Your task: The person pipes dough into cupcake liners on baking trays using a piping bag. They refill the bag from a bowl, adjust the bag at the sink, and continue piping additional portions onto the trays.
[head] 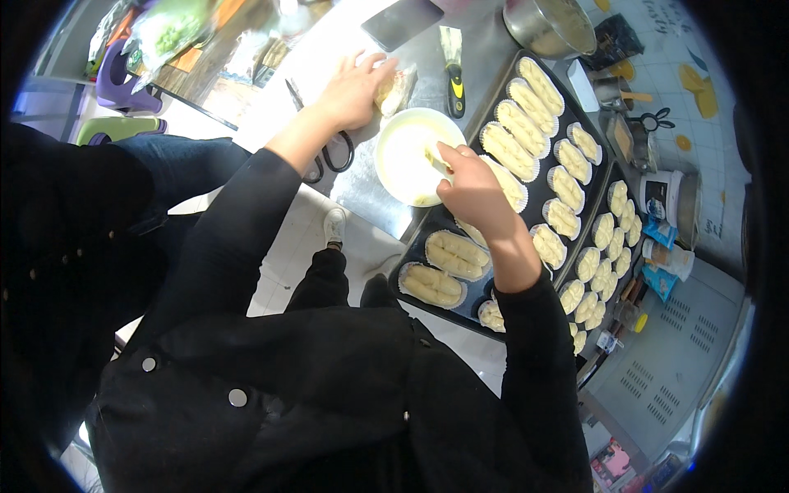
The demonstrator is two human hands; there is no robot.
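Note:
My left hand rests on a crumpled clear plastic bag with something pale in it, just above a white bowl. Over the bowl's right side is my right hand, its fingers closed on a small pale yellowish thing, too unclear to name. Black-handled scissors lie left of the bowl. A scraper with a black and yellow handle lies above it. To the right, shaped dough pieces in white paper cups fill dark baking trays.
A dark flat device lies at the steel table's top, and a metal mixing bowl stands at the upper right. Small containers and packets line the wall. Another person in dark clothes stands at the left, near purple and green stools.

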